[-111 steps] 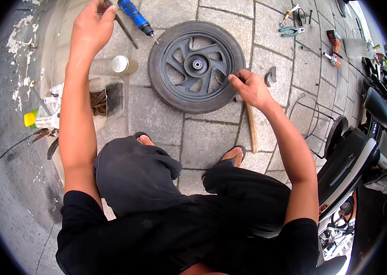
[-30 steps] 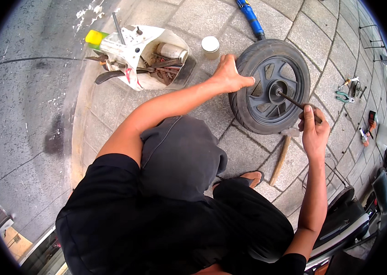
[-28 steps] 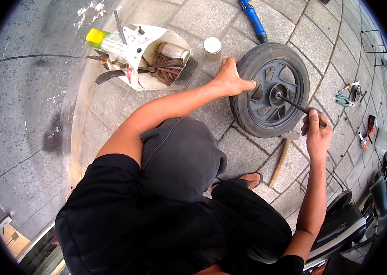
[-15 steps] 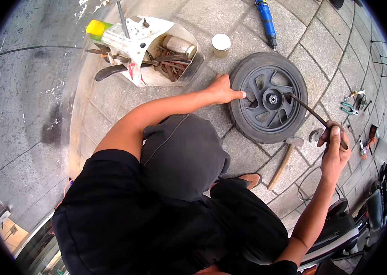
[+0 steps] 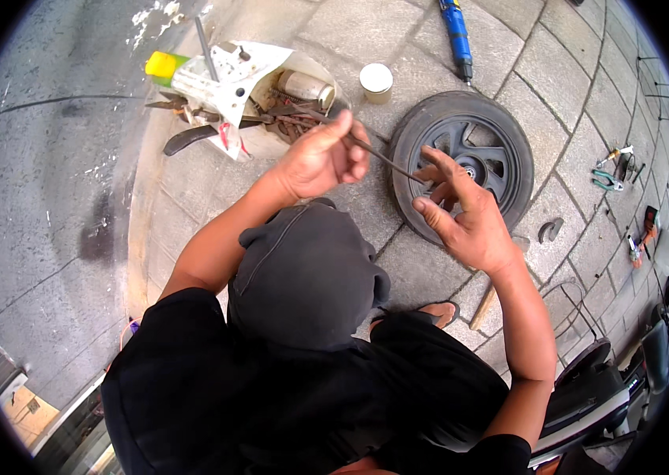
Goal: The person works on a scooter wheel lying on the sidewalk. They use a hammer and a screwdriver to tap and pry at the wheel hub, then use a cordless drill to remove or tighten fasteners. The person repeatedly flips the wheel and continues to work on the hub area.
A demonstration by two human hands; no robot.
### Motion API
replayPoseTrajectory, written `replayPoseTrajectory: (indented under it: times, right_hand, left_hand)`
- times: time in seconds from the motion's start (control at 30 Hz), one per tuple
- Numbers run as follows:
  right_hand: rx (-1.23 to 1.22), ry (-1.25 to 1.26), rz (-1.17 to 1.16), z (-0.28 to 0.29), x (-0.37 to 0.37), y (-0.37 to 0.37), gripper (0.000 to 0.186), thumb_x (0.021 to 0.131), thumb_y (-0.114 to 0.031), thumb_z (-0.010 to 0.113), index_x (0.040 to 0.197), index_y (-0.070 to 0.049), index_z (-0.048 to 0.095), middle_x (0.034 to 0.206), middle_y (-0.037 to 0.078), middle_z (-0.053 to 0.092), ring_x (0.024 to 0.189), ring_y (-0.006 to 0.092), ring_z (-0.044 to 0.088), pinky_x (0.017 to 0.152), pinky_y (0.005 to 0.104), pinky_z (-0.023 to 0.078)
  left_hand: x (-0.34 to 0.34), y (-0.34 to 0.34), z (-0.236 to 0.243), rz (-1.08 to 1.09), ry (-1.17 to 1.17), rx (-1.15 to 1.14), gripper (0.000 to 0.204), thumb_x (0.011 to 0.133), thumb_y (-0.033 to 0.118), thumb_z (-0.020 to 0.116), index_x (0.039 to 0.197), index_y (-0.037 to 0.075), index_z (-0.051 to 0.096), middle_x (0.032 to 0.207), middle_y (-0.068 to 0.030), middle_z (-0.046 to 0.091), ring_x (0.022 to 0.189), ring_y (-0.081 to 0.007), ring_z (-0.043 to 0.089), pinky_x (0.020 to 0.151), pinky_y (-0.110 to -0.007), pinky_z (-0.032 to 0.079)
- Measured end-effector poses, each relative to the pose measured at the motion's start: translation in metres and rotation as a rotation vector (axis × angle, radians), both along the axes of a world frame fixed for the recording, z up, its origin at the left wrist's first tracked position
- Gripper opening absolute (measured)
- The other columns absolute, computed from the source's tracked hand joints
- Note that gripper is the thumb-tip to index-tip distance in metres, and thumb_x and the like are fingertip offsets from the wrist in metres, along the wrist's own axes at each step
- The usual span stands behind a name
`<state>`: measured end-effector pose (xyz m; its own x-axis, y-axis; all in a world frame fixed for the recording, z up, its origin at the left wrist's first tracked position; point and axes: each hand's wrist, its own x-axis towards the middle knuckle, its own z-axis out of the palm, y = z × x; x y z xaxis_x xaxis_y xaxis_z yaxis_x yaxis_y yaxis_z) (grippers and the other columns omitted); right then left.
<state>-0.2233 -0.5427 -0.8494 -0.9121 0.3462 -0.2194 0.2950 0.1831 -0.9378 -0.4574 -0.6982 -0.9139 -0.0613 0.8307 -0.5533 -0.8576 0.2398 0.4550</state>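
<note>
Rod (image 5: pixel 388 162) moved to left hand (image 5: pixel 320 158), grip pinching it, right hand (image 5: pixel 473 220) spread over edge of wheel (image 5: pixel 521 171)

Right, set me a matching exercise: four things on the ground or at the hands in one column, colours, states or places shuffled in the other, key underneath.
Things:
1. metal rod
2. wheel
3. lidded jar
4. power tool

Descriptions:
A. white on top, standing upright
B. mostly blue, lying down
C. running between the left hand and the right hand
D. dark, round and spoked

Pairs: 1-C, 2-D, 3-A, 4-B
</note>
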Motion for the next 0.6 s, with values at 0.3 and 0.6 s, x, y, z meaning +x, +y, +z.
replayPoseTrajectory:
  times: [0.3,0.6]
  right_hand:
    - [0.198,-0.09,-0.107,-0.022,0.075,0.035,0.037,0.1,-0.027,0.062,0.122,0.002,0.067,0.105,0.022,0.073,0.095,0.0375,0.072,0.085,0.044,0.056]
    - [0.172,-0.107,-0.136,-0.017,0.075,0.052,0.035,0.099,-0.028,0.062,0.117,0.001,0.068,0.109,0.022,0.071,0.102,0.0407,0.068,0.088,0.0469,0.054]
  left_hand:
    - [-0.022,-0.038,-0.009,0.228,-0.187,0.031,0.062,0.102,0.067,0.047,0.106,0.006,0.062,0.065,0.0006,0.039,0.054,-0.0129,0.039,0.045,-0.029,0.032]
    - [0.01,0.061,0.117,0.041,0.105,0.266,0.049,0.111,0.051,0.036,0.104,0.004,0.048,0.073,-0.0034,0.042,0.052,-0.0136,0.039,0.042,-0.028,0.037]
